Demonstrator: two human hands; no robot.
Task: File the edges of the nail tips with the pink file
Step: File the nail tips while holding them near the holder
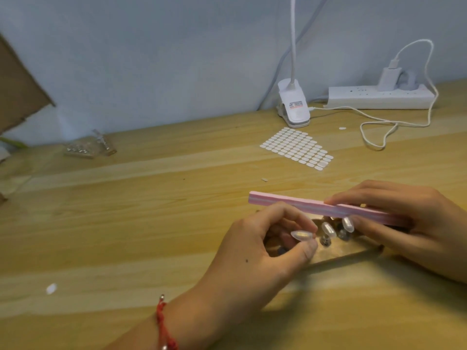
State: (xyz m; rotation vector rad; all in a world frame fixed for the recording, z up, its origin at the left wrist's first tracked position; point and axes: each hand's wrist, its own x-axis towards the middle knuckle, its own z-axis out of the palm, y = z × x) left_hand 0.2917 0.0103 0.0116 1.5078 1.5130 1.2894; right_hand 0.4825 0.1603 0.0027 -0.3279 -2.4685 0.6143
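Observation:
My right hand (406, 223) grips the long pink file (303, 206) by its right end, and the file reaches left, level above the table. Between thumb and fingers, my left hand (262, 251) pinches a clear pointed nail tip (301, 235) just below the file, apart from it. Two more clear nail tips (328, 229) stand on small metal stands on a clear holder (348, 252) between my hands, partly hidden by the file and my fingers.
A sheet of white oval stickers (297, 147) lies on the wooden table behind the file. A clip lamp (294, 104), a power strip (379, 97) and a looped white cable (379, 132) sit at the back right. A clear tray (88, 146) and cardboard (17, 87) are at the back left.

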